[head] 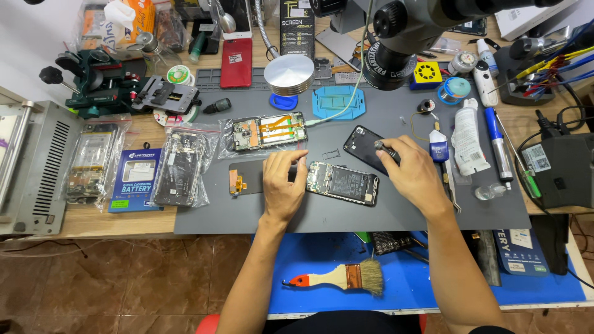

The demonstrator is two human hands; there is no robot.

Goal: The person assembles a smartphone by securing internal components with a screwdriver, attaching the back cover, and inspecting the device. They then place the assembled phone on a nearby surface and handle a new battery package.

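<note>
We see the right hand point(413, 168) clenched around a thin dark-handled screwdriver point(386, 150), whose grip end sticks out above the knuckles; its tip is hidden behind the hand. The left hand point(283, 184) lies flat with its fingers curled, the fingertips point(299, 162) pressing on the near end of an opened black smartphone with its battery and green circuit board exposed point(343, 182). We cannot tell whether those fingers pinch anything; they seem only to steady the phone.

The opened phone lies near the middle of a large grey rubber work mat point(396, 216), between the two hands. Just behind it on the mat, touching the right hand, lies a black phone back cover point(364, 147). Left of the phone, partly under the left hand, lies a dark display panel with an orange flex cable point(242, 179). Further back on the mat sits a clear bag holding a phone frame with orange ribbon cables point(266, 131), and beyond that a blue plastic repair stencil point(337, 102).

Right of the phone, near the mat's edge, stand a white tube point(468, 137), a blue pen-shaped tool point(497, 142) and a small blue-labelled bottle point(438, 147). In front of the mat, on a blue surface, lies a paintbrush with a wooden handle and red tip point(337, 278). A black microscope head point(402, 34) hangs above the back of the mat.
</note>
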